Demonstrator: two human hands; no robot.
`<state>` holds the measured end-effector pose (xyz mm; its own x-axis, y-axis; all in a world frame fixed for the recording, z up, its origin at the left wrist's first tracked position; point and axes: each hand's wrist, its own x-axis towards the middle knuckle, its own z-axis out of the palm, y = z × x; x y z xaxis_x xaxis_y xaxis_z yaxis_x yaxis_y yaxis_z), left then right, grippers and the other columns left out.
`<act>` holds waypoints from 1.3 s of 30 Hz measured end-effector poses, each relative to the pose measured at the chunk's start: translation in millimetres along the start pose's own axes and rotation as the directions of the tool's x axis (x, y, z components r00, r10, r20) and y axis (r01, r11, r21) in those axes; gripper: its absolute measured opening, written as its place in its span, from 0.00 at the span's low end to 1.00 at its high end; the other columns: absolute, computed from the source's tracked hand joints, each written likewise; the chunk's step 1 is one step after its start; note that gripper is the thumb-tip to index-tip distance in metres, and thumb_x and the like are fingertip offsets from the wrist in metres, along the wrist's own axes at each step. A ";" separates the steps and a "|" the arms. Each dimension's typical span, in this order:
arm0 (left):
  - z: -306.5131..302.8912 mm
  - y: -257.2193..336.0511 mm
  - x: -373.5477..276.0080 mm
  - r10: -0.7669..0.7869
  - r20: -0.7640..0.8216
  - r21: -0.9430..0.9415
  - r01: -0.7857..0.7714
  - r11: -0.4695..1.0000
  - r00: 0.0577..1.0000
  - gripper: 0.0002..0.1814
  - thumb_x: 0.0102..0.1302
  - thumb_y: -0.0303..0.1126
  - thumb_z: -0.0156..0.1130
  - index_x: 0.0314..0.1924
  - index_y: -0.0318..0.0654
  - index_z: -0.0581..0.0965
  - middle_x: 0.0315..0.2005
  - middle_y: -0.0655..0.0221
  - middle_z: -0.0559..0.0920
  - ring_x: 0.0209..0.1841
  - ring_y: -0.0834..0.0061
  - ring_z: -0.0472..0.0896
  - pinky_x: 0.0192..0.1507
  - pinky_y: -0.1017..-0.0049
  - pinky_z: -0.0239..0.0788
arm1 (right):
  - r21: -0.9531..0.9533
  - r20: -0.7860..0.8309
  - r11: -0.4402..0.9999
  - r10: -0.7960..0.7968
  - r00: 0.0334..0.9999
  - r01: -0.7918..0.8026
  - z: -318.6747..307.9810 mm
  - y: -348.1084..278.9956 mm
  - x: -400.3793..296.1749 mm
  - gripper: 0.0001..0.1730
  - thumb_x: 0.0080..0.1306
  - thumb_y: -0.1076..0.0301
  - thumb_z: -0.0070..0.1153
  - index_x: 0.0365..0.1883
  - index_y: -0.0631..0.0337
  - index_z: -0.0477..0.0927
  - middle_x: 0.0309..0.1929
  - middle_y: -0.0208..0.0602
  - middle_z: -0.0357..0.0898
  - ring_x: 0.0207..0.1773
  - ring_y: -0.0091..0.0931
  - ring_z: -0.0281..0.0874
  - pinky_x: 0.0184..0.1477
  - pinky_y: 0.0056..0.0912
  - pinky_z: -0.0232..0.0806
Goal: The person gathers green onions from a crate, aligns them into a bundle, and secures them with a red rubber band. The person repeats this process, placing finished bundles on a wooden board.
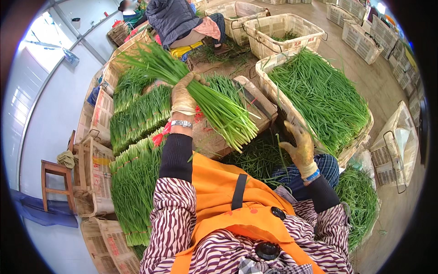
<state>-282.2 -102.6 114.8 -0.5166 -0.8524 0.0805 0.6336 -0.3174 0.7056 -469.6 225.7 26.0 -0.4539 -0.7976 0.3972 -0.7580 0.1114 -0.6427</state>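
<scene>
My gloved left hand [186, 92] grips a thick bunch of green garlic chives [219, 111] around its middle, above a wooden board [214, 140]. The pale stem ends point down to the right, the leaf tips to the upper left. My gloved right hand [301, 147] is raised with fingers apart and holds no bunch; it is beside the near wall of a plastic basket [285, 101] heaped with loose chives [318, 99]. Rows of tied bunches [137, 126] lie to my left. Red ties [198, 114] show partly behind my left wrist.
Beyond the board, a person in a dark padded jacket [174, 20] sits near more plastic baskets [287, 29]. Loose leaves [256, 157] lie below the board's edge. Another heap of greens [357, 205] is at my right, near a tilted basket [393, 147]. A wooden stool [56, 167] stands far left.
</scene>
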 end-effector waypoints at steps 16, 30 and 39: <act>7.1 -4.3 1.1 -0.070 -0.238 0.050 0.084 0.995 0.969 0.04 0.65 0.27 0.59 0.35 0.33 0.74 0.26 0.63 0.80 0.28 0.60 0.80 0.35 0.57 0.77 | 0.950 0.049 0.287 0.244 0.968 -0.120 1.9 -0.8 14.7 0.11 0.69 0.67 0.55 0.29 0.66 0.78 0.32 0.33 0.82 0.32 0.22 0.77 0.48 0.30 0.72; 30.6 -31.2 8.3 -0.016 -0.395 0.161 0.086 0.983 0.919 0.05 0.63 0.24 0.60 0.36 0.29 0.74 0.26 0.57 0.82 0.26 0.59 0.82 0.28 0.61 0.76 | -0.243 -0.088 0.860 -0.480 0.873 0.448 20.1 -97.5 22.5 0.17 0.49 0.68 0.68 0.39 0.44 0.83 0.29 0.26 0.75 0.38 0.33 0.75 0.53 0.43 0.68; 14.7 -40.1 22.0 0.038 -0.427 0.154 0.032 0.988 0.904 0.05 0.63 0.22 0.60 0.36 0.29 0.73 0.26 0.56 0.81 0.25 0.57 0.82 0.27 0.57 0.77 | -0.090 -0.068 0.906 -0.420 0.905 0.414 37.2 -65.2 21.0 0.05 0.48 0.68 0.67 0.25 0.49 0.84 0.27 0.28 0.77 0.39 0.34 0.75 0.51 0.43 0.67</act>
<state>-327.4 -102.5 98.6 -0.1974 -0.9595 -0.2011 0.5209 -0.2765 0.8076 -412.3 179.7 51.9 -0.1243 -0.7280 0.6743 -0.9166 -0.1760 -0.3591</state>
